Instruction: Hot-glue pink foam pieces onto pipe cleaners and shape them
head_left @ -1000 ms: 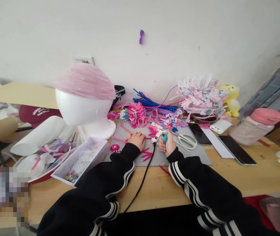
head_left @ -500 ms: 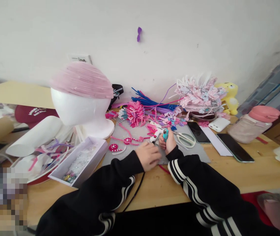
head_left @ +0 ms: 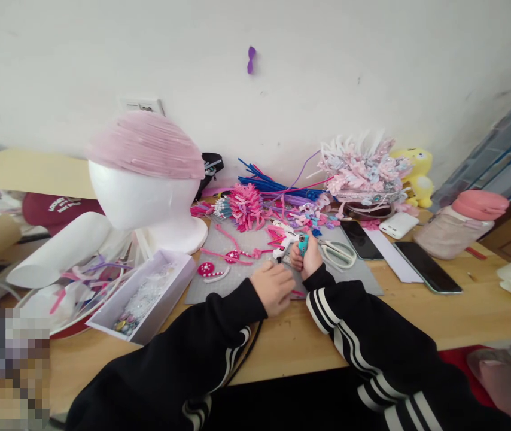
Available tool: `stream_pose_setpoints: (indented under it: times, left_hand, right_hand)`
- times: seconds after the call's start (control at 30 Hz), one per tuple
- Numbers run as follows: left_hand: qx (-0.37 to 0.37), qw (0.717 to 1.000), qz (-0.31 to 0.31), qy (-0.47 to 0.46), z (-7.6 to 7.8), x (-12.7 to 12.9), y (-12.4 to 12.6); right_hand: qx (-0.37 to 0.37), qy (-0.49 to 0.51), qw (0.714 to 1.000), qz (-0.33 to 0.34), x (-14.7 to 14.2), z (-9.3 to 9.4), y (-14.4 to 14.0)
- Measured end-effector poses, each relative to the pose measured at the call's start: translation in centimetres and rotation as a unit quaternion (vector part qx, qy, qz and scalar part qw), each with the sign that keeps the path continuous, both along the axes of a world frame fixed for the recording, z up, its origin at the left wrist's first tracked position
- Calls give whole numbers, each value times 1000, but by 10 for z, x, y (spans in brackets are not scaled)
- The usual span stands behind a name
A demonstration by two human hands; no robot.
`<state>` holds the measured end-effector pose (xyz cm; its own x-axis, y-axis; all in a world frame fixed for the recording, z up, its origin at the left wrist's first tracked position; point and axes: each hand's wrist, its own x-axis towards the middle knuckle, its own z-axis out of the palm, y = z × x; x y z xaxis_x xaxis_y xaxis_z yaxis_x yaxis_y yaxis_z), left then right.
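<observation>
Gloss against fuzz

The smooth, rounded white mannequin head [head_left: 123,194] has a soft sheen — its domed pink fuzzy cap [head_left: 148,146] is matt and ridged. The slim teal plastic lighter [head_left: 303,246] has a metal-looking top. The nearer black rectangular phone [head_left: 428,267] looks glossy and glass-like; the pale flat wooden tabletop [head_left: 444,317] appears smooth.

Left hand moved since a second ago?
Yes. Against the mat, the left hand has shifted to the right and toward the mat's near edge, closer to the right hand.
</observation>
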<state>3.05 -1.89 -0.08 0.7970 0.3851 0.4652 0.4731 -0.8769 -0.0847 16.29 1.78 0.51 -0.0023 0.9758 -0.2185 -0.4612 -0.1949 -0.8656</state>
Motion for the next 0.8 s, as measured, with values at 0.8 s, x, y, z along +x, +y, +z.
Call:
stream_pose_setpoints:
  times: [0.8]
  left_hand:
    - [-158,971,175,-42,-23,-28,55]
  right_hand:
    - [-5,-3,1000,22,-1,-4,2]
